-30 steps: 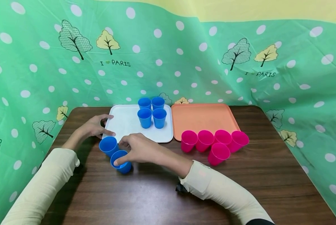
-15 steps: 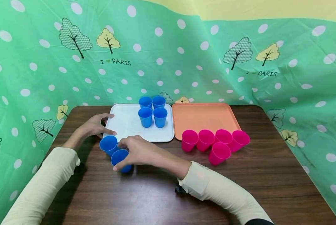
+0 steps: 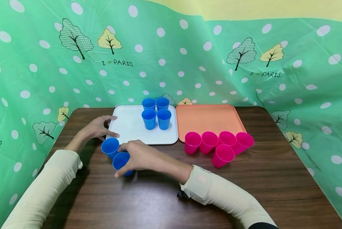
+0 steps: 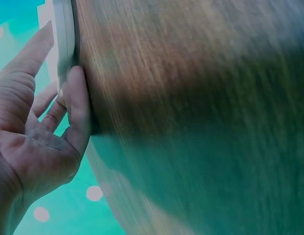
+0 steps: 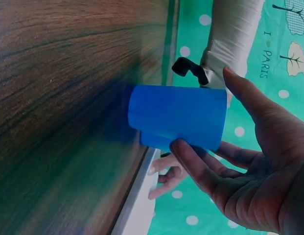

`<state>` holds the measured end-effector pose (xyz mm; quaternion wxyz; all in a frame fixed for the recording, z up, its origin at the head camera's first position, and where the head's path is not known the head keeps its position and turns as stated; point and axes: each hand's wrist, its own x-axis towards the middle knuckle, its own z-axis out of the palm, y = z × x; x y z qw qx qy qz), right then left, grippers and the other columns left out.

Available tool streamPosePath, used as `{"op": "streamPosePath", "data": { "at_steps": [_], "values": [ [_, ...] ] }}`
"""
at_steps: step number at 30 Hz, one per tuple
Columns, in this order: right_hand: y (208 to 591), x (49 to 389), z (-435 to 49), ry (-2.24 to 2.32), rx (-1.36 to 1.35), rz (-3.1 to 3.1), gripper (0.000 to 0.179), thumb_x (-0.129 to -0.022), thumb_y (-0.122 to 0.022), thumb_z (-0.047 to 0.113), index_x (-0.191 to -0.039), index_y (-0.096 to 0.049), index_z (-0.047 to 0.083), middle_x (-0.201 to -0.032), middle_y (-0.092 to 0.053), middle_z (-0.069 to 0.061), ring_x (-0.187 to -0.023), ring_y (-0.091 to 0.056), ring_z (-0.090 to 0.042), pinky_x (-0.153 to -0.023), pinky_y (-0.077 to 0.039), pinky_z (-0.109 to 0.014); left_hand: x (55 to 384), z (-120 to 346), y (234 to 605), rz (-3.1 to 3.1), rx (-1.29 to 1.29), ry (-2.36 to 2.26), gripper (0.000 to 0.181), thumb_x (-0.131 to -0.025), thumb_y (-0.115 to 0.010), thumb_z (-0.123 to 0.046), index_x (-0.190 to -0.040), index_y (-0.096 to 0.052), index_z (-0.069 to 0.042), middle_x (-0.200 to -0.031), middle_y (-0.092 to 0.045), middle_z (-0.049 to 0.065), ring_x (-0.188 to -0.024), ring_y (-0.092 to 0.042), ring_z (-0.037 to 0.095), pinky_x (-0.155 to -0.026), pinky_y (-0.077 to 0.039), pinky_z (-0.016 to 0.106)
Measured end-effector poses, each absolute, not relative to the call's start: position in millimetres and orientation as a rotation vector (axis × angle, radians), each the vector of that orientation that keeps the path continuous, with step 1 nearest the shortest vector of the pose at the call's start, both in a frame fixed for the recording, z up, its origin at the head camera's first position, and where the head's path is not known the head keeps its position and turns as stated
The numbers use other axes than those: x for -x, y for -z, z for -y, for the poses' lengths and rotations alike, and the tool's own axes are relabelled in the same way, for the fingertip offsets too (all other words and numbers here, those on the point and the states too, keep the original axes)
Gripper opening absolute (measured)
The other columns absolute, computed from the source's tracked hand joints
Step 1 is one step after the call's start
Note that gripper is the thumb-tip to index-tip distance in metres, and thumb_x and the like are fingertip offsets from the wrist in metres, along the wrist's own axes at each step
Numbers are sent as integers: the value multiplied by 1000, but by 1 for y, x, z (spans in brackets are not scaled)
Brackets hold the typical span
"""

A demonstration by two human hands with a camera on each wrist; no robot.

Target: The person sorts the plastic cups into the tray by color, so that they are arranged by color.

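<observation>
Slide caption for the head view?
Left hand at white tray, right hand spread around blue cup, five pink cups near orange tray.

Nearer blue cup [image 3: 121, 160] part-hidden in head view

The white tray [image 3: 128, 127], round-cornered, lies flat; the nearest blue cup [image 3: 120, 161], smooth and tapered, stands upright, mouth up, in front of the tray's left part.

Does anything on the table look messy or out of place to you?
Mildly: one pink cup stands nearer the camera, out of line with the other four pink cups. I see nothing spilled or broken.
</observation>
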<state>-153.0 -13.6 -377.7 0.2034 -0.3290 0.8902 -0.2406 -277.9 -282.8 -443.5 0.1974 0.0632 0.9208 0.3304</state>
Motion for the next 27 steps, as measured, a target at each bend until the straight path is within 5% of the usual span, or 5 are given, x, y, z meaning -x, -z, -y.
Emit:
{"op": "streamPosePath", "data": {
  "at_steps": [27],
  "values": [
    [378, 157, 1, 664, 807, -2489, 82, -88, -99, 44, -157, -65, 16, -150, -73, -5, -135, -71, -23, -107, -67, -38, 284, 278, 442, -2532, -86, -952, 107, -89, -100, -30, -174, -40, -6, -134, -49, 26, -101, -62, 33, -76, -73, 45]
  ]
}}
